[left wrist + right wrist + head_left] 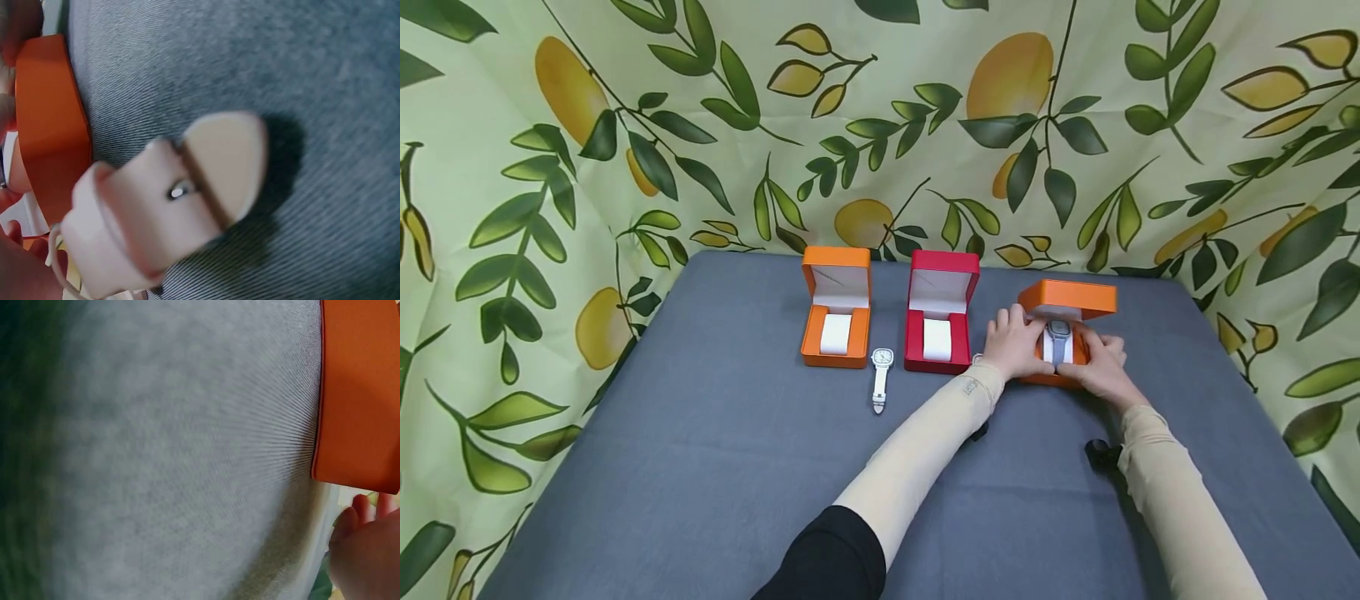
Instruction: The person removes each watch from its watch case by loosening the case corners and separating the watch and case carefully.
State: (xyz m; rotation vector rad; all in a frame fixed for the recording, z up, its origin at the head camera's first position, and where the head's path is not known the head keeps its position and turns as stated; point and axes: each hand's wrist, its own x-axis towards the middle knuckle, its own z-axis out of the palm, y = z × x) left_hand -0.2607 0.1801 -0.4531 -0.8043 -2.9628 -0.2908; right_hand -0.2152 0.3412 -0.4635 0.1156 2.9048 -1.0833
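Observation:
In the head view, an orange watch box (1078, 296) stands at the right with its lid raised. A grey-blue watch (1059, 335) lies in it over a white cushion (1048, 346). My left hand (1013, 343) holds the watch and cushion from the left, thumb at the lower strap. From the other side my right hand (1105, 367) grips them, its thumb near the left one. In the left wrist view, the orange box wall (53, 125) shows beside a pale buckled strap (150, 212) close to the camera. Fingertip contact is partly hidden.
To the left stand an open red watch box (943, 262) and another open orange box (837, 258), each with a white cushion. Between and in front of them lies a white watch (881, 379). A grey cloth (700, 467) covers the table; a patterned curtain (850, 125) hangs behind.

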